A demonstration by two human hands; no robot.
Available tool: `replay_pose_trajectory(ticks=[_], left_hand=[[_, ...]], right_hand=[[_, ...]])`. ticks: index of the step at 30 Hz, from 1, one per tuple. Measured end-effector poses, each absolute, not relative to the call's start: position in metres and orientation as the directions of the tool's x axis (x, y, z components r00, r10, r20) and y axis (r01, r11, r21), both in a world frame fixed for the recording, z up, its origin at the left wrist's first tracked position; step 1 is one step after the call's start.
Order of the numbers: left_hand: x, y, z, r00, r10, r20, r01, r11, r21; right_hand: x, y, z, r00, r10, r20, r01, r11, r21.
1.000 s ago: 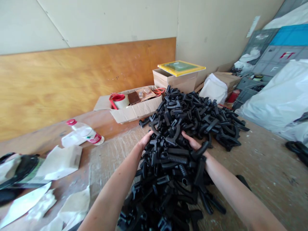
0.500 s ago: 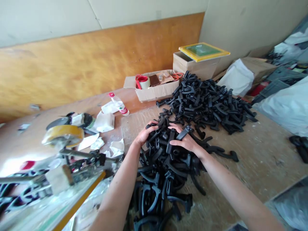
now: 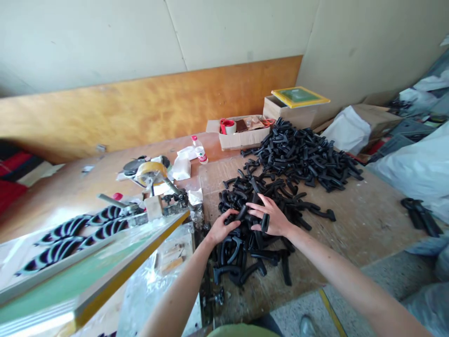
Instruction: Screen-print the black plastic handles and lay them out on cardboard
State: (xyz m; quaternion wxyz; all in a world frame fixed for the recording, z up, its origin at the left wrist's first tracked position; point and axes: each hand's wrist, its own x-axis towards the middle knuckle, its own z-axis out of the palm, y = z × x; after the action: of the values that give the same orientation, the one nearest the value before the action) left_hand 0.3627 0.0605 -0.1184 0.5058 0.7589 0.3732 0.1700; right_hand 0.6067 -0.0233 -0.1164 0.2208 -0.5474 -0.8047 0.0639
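Left hand [image 3: 221,228] half-curled, right hand [image 3: 275,219] splayed on near black-part pile [image 3: 234,252] (can't tell if either is clamped); far pile [image 3: 301,157] lies untouched, apparently left to do.

The hands [image 3: 275,217] partly hide black parts [image 3: 268,255] beneath them; leftward, the green-panelled frame [image 3: 52,291] is cut off.

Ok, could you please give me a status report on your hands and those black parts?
Left hand and right hand on the near pile of black parts. Grip unclear. Larger heap behind. Nothing visibly blocking either hand.
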Motion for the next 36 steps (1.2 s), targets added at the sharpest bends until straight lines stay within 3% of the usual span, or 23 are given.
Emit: replay_pose_trajectory(ticks=[3,7,12,15,17,21,26,29,32,36], left_hand=[[0.348,0.028,-0.135,0.665,0.744,-0.072,0.457,-0.328,0.826],[0.339,0.005,-0.152,0.605,0.796,0.010,0.564,-0.438,0.700],[0.326,-0.013,-0.154,0.596,0.803,-0.013,0.585,-0.423,0.692],[0.308,-0.026,-0.143,0.589,0.808,-0.010,0.591,-0.422,0.688],[0.288,-0.035,-0.133,0.595,0.803,-0.005,0.579,-0.425,0.696],[0.219,-0.055,-0.119,0.596,0.803,0.006,0.546,-0.411,0.730],[0.102,-0.078,-0.114,0.548,0.835,-0.054,0.586,-0.336,0.737],[0.038,-0.087,-0.112,0.489,0.865,-0.115,0.607,-0.242,0.757],[-0.013,-0.093,-0.114,0.395,0.900,-0.186,0.616,-0.110,0.780],[-0.051,-0.096,-0.121,0.282,0.919,-0.275,0.555,0.078,0.828]], right_hand=[[0.605,-0.024,-0.114,-0.328,0.919,0.218,0.837,0.390,-0.384],[0.608,-0.005,-0.102,-0.206,0.974,0.097,0.799,0.224,-0.558],[0.604,0.008,-0.076,0.092,0.979,0.183,0.762,0.049,-0.646],[0.592,0.001,-0.067,0.303,0.943,0.137,0.738,-0.141,-0.660],[0.576,-0.008,-0.069,0.337,0.937,0.097,0.720,-0.189,-0.667],[0.512,-0.027,-0.092,0.163,0.983,0.081,0.734,-0.066,-0.675],[0.383,-0.025,-0.121,-0.185,0.951,0.247,0.748,0.299,-0.592],[0.308,-0.009,-0.131,-0.304,0.906,0.294,0.711,0.421,-0.563],[0.263,0.003,-0.143,-0.352,0.890,0.290,0.690,0.456,-0.562],[0.249,0.003,-0.160,-0.227,0.924,0.306,0.756,0.366,-0.542]])
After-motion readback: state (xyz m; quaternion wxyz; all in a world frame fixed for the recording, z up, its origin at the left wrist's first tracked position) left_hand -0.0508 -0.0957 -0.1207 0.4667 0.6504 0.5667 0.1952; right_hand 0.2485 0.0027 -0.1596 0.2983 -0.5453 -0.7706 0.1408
